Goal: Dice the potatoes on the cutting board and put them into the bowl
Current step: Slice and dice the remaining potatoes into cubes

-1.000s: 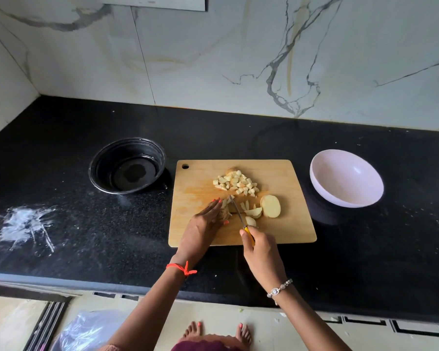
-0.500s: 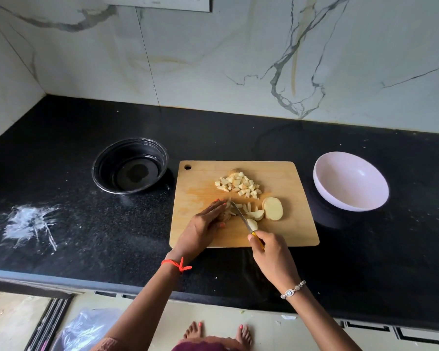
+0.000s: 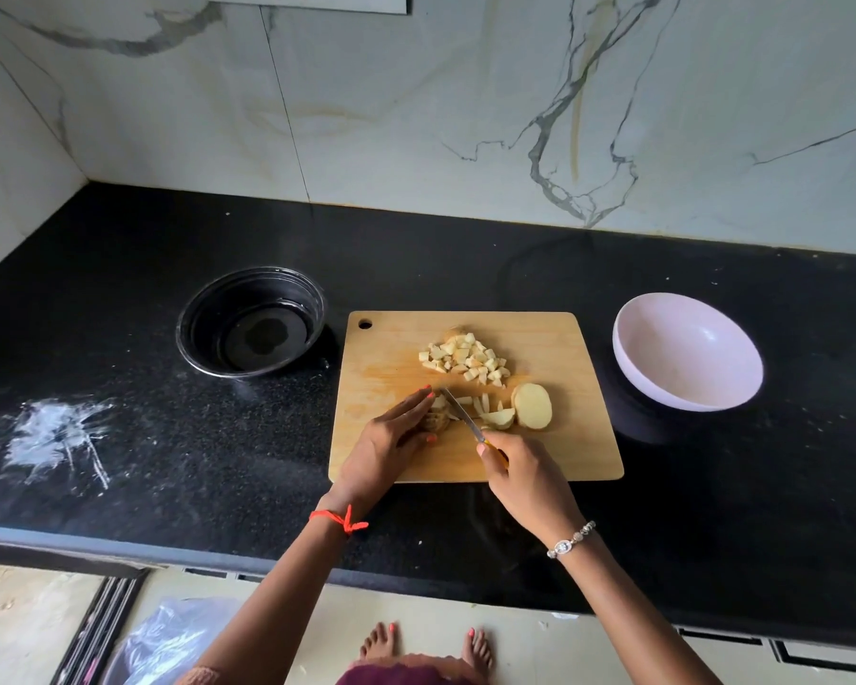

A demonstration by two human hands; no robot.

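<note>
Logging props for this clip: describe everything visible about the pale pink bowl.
The pale pink bowl is round, smooth, plain, and empty; plastic or ceramic by its look. It sits upright on the black counter, right of the wooden cutting board, a gap between them. Dark patch beneath: shadow or stand, unclear.

Black counter (image 3: 465, 269): cutting board (image 3: 381, 368), pink bowl (image 3: 688, 353), black bowl (image 3: 251, 321).

Single head-worn wide-angle view, forward and down over the countertop (image 3: 465, 259)
</note>
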